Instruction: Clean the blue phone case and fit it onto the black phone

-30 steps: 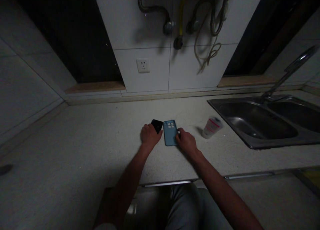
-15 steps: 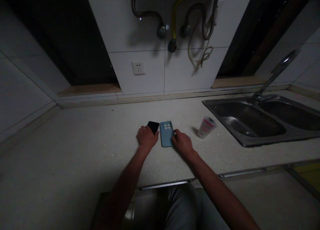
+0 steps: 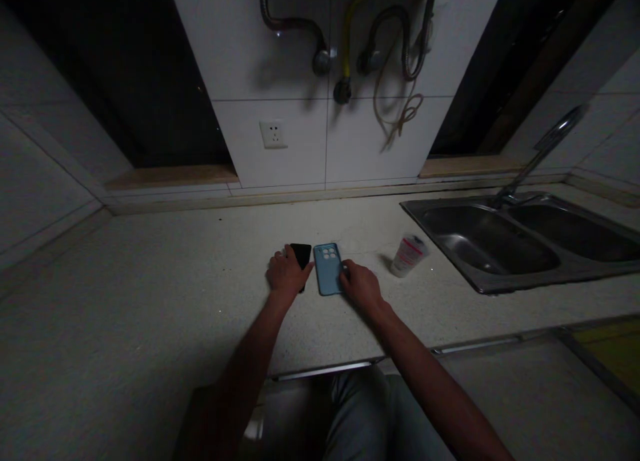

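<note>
1. Head view, change: compared with half a second ago, the black, flat, rectangular phone (image 3: 301,253) has turned under the left hand (image 3: 285,272); its sides run straighter away from the person, and a lower corner now shows below the thumb. The light-blue, shallow phone case (image 3: 329,274) keeps its place beside the right hand (image 3: 363,282).
2. Head view, direction: the case's long axis runs away from the person, its far end leaning slightly left; the end with the camera holes points away. The phone's long axis runs nearly alongside; which end is its top, I cannot tell.
3. Head view, hands: they are apart, the case between them. The left one spans the phone, thumb on the right side, fingers on the left, clamped across it. The right one has bent fingers at the case's right edge; whether they pinch it, I cannot tell.
4. Head view, surroundings: a clear plastic cup with a pink band (image 3: 407,255) stands right of the right hand, on the pale speckled countertop (image 3: 190,314).
</note>
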Available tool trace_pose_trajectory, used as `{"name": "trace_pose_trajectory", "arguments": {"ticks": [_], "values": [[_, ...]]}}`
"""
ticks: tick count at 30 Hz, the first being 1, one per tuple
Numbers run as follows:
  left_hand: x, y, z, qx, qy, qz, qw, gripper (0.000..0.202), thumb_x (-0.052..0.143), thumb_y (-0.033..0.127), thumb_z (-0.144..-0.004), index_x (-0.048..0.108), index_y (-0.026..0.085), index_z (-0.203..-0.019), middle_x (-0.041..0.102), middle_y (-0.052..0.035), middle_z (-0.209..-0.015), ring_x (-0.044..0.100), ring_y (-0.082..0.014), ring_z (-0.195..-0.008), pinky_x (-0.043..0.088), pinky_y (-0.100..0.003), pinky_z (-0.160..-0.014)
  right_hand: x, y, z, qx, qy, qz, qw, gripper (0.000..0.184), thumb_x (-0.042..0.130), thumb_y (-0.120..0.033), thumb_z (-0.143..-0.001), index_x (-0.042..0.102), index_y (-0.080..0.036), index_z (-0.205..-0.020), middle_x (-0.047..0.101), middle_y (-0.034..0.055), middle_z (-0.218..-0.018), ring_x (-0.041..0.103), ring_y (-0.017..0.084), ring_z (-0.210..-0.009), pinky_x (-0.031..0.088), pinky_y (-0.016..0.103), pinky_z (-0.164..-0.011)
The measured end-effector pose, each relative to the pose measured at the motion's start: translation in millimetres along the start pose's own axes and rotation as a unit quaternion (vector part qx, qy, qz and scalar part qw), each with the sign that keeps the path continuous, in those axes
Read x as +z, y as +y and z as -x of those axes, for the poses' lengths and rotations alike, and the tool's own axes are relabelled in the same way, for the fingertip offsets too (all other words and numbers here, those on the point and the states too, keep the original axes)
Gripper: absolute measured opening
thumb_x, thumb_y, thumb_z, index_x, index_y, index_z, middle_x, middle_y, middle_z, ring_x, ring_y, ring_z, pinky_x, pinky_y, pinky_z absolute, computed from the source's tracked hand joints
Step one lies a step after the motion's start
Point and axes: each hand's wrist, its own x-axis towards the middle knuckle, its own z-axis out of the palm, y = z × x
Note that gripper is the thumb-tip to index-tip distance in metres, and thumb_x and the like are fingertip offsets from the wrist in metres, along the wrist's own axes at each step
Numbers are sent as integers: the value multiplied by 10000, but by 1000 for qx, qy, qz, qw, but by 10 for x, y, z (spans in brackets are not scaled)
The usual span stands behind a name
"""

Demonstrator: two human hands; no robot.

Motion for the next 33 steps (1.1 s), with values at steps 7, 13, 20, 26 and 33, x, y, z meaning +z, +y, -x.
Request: {"name": "trace_pose_trajectory", "arguments": {"ticks": [7,13,20,26,33], "values": [[-32,-27,-7,1,-11,-8,1000,739,416,710,-902,580,111,-1302,556,-261,-1258,545,-384,-1166,505,-443,-847,22,15,-2,-7,8,-3,1000,289,473,-312,-989,653,-199,-1185,758,108,-1080,703,222,-960,438,280,-738],[-67,-39,-14,14,11,-14,1000,660,414,654,-935,616,109,-1248,585,-245,-1214,558,-365,-1144,485,-433,-886,-14,7,18,-26,17,-15,999,278,462,-303,-987,721,-201,-989,764,95,-1005,694,220,-932,436,288,-753],[-60,8,-21,199,47,58,977,611,455,508,-978,460,160,-1479,443,-193,-1529,354,-315,-1446,334,-449,-1141,-8,149,36,-16,93,-69,993,321,459,-300,-995,701,-170,-1161,739,107,-1128,661,228,-1052,461,299,-895],[-27,52,24,332,-74,44,939,544,438,470,-995,490,225,-1479,348,-105,-1630,163,-260,-1556,159,-464,-1243,0,380,213,-63,123,-53,989,377,513,-326,-983,665,-119,-1258,688,158,-1169,619,268,-1089,466,370,-976],[43,11,2,338,-97,50,935,542,449,444,-1004,551,122,-1427,432,-193,-1563,271,-337,-1516,222,-523,-1223,134,626,379,-140,139,-41,979,244,613,-312,-938,778,-172,-1051,666,184,-1233,605,318,-1123,483,450,-974]]}}
